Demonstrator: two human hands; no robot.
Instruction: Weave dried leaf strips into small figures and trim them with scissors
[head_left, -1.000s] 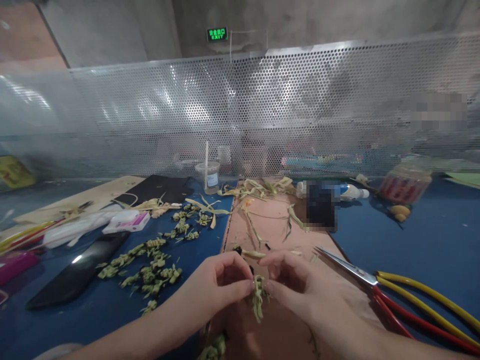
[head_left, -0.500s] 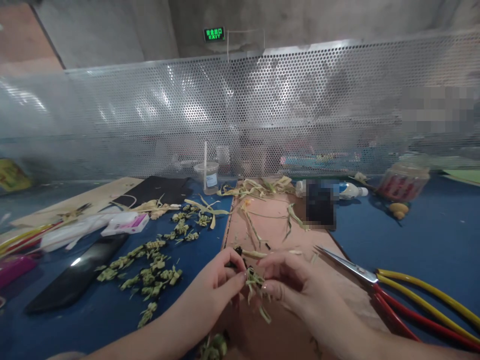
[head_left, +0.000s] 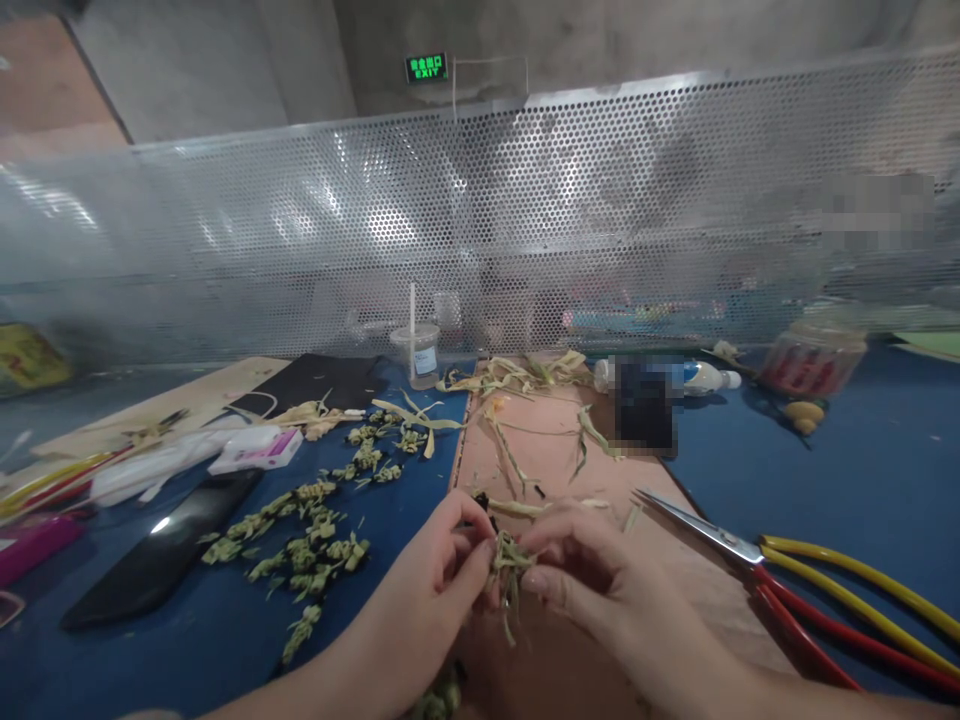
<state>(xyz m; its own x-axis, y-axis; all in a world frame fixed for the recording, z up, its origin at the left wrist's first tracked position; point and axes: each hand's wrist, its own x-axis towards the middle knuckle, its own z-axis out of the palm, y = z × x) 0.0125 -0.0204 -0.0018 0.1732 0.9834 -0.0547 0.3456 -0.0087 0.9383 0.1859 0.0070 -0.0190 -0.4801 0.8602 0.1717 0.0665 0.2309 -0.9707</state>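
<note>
Low in the middle of the head view, my left hand [head_left: 439, 575] and my right hand [head_left: 604, 570] meet over a pinkish board. Between their fingertips is a small bundle of green leaf strips [head_left: 510, 570], with loose ends hanging down. My left thumb and index finger pinch it from the left. From the right, the thumb and fingers of my right hand close on its strands. A pale dried leaf stalk [head_left: 517, 508] lies just beyond the hands. Several similar knotted green clusters [head_left: 311, 540] rest on the blue table to the left, and another is partly hidden under my left forearm.
Scissors [head_left: 739, 550] with red and yellow handles lie at the right. A black phone [head_left: 161, 550], a white-and-pink packet [head_left: 259, 450] and a plastic cup [head_left: 416, 358] stand left. Dried leaves [head_left: 529, 375] lie on the board's far end, before a perforated metal screen [head_left: 480, 200].
The leaf strips' loose ends have shifted and now hang more gathered between the hands. Both hands stay in nearly the same place, and the view has shifted slightly.
</note>
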